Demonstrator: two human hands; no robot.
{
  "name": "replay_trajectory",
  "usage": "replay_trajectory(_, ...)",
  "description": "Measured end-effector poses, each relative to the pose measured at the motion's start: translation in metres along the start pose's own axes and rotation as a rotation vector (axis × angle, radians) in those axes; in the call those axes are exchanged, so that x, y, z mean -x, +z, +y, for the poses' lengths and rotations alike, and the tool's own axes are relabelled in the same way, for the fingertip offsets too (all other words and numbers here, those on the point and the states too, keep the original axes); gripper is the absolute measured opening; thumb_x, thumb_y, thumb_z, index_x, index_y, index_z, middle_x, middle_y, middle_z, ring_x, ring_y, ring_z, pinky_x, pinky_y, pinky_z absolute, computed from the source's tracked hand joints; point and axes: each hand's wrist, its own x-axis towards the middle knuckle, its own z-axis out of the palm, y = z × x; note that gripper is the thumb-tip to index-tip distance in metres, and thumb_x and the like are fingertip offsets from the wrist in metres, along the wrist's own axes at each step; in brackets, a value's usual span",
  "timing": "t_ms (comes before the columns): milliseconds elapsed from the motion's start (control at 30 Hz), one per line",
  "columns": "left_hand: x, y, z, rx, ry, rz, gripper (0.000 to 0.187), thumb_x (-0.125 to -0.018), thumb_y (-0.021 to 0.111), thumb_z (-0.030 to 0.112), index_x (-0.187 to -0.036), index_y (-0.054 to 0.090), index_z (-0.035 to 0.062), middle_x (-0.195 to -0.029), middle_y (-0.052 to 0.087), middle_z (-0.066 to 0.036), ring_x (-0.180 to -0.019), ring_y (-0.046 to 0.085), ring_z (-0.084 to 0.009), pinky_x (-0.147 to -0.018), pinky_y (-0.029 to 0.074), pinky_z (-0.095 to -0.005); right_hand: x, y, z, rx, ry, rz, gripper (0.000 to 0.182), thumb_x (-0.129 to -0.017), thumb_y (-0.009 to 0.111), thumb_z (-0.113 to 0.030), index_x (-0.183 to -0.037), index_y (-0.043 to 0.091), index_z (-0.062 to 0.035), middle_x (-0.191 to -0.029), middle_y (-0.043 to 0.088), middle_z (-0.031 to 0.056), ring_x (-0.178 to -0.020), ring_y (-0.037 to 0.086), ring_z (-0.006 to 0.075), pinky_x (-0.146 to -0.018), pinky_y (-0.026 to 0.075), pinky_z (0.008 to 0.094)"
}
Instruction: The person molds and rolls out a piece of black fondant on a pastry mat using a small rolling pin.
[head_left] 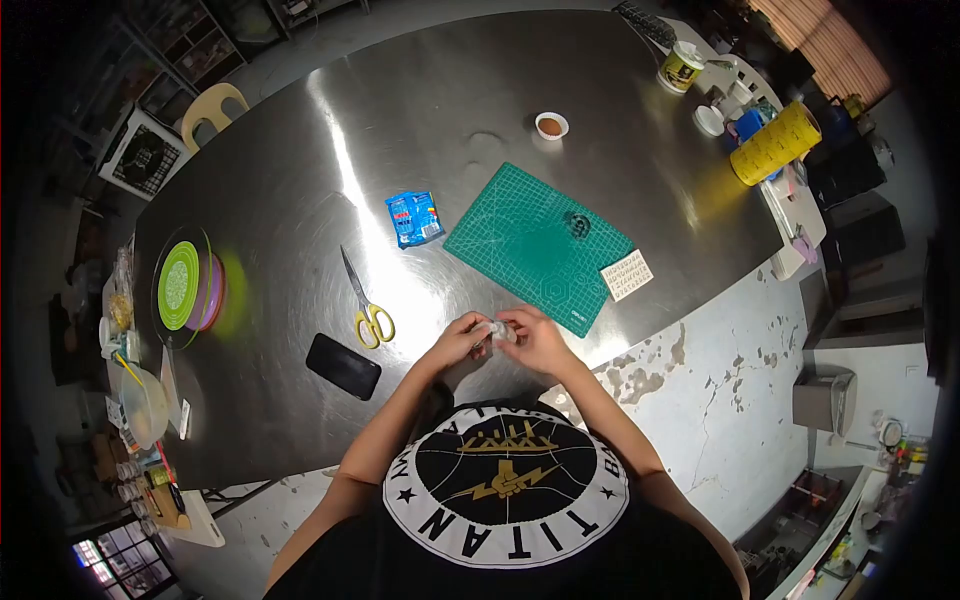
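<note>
Near the table's front edge, my left hand (459,340) and my right hand (532,341) meet with fingers closed around a small whitish, partly clear object (499,331), too small to name. Just beyond them lies a green cutting mat (530,240) with a dark round mark on it. A cream lettered tile (627,275) rests at the mat's right corner. Left of the mat is a blue packet (414,219). Scissors with yellow handles (370,318) lie left of my hands, beside a black phone (343,366).
A white bowl of brown powder (551,126) sits beyond the mat. Green and purple round items (180,286) stand at the far left. On the right are a yellow roll (776,144) and a tub (682,68). A beige chair (212,113) stands behind the table.
</note>
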Motion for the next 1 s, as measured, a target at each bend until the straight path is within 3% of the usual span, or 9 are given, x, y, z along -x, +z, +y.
replay_trajectory(100,0.001,0.003,0.005,-0.034,0.023,-0.020,0.017,-0.089,0.054,0.015,-0.102,0.052,0.0041,-0.077,0.055,-0.002,-0.063,0.053,-0.0089,-0.053,0.042,-0.0217,0.002,0.005,-0.002,0.148,-0.078,-0.013,0.023,-0.073,0.069,-0.007,-0.095,0.066,-0.0016,-0.087,0.063,0.0134,-0.076,0.063,0.0224,-0.069,0.050,0.0299)
replay_trajectory(167,0.003,0.003,0.010,-0.091,0.035,-0.026,0.017,-0.088,0.056,0.013,-0.100,0.052,0.0029,-0.080,0.056,-0.002,-0.067,0.054,-0.0095,-0.056,0.044,-0.0225,0.000,0.009,0.012,0.087,0.079,0.061,0.017,-0.074,0.068,-0.011,-0.089,0.067,-0.0020,-0.084,0.065,0.0135,-0.074,0.063,0.0229,-0.068,0.049,0.0305)
replay_trajectory(233,0.005,0.001,0.014,-0.307,0.333,0.070,0.014,-0.080,0.060,0.004,-0.094,0.056,0.0069,-0.080,0.055,-0.003,-0.069,0.055,-0.0128,-0.058,0.043,-0.0250,0.001,0.003,0.007,0.084,0.158,0.071,0.016,-0.075,0.067,-0.011,-0.088,0.067,-0.0020,-0.084,0.065,0.0133,-0.073,0.063,0.0215,-0.067,0.049,0.0295)
replay_trajectory(367,0.013,-0.004,0.039,-0.601,0.448,0.218,0.016,-0.070,0.059,-0.005,-0.082,0.059,0.0075,-0.082,0.051,-0.006,-0.076,0.053,-0.0200,-0.066,0.043,-0.0299,0.003,-0.002,0.008,0.063,0.281,0.109,0.015,-0.078,0.066,-0.012,-0.088,0.068,-0.0021,-0.083,0.066,0.0122,-0.071,0.062,0.0179,-0.065,0.047,0.0282)
replay_trajectory(467,0.013,-0.015,0.039,-0.895,0.722,0.226,0.020,-0.057,0.056,-0.009,-0.068,0.061,0.0074,-0.081,0.047,-0.009,-0.082,0.049,-0.0282,-0.074,0.041,-0.0366,0.005,-0.008,0.002,0.077,0.303,0.102,0.014,-0.079,0.065,-0.011,-0.089,0.067,-0.0014,-0.082,0.066,0.0098,-0.072,0.061,0.0147,-0.066,0.047,0.0274)
replay_trajectory(700,0.017,-0.025,0.031,-1.029,0.792,0.326,0.014,-0.060,0.060,-0.004,-0.067,0.063,0.0071,-0.079,0.048,-0.008,-0.080,0.050,-0.0268,-0.070,0.042,-0.0358,0.007,-0.004,-0.010,-0.188,0.243,0.204,0.012,-0.081,0.063,-0.008,-0.090,0.066,-0.0008,-0.087,0.064,0.0069,-0.073,0.057,0.0115,-0.066,0.044,0.0233)
replay_trajectory(800,0.023,-0.022,0.038,-0.922,0.694,0.368,0.012,-0.065,0.066,0.004,-0.076,0.065,0.0064,-0.078,0.051,-0.008,-0.080,0.052,-0.0269,-0.071,0.043,-0.0348,0.004,-0.016,-0.030,-0.028,0.120,0.162,0.013,-0.083,0.062,-0.009,-0.092,0.066,-0.0009,-0.086,0.063,0.0066,-0.070,0.055,0.0109,-0.063,0.043,0.0219)
replay_trajectory(900,0.027,-0.001,0.056,-0.649,0.571,0.222,0.027,-0.064,0.070,0.008,-0.091,0.063,0.0081,-0.084,0.056,-0.011,-0.086,0.054,-0.0275,-0.074,0.044,-0.0349,0.000,-0.024,-0.045,0.010,0.260,0.069,0.016,-0.083,0.061,-0.011,-0.095,0.066,-0.0034,-0.086,0.063,0.0094,-0.072,0.061,0.0187,-0.064,0.046,0.0266)
replay_trajectory(1000,0.024,0.029,0.067,-0.768,0.741,0.169,0.048,-0.064,0.072,0.016,-0.106,0.053,0.0029,-0.090,0.058,-0.014,-0.090,0.054,-0.0326,-0.080,0.043,-0.0404,-0.003,-0.025,-0.056,0.005,0.199,0.056,0.017,-0.083,0.061,-0.009,-0.097,0.066,-0.0040,-0.085,0.063,0.0088,-0.069,0.060,0.0162,-0.060,0.046,0.0250)
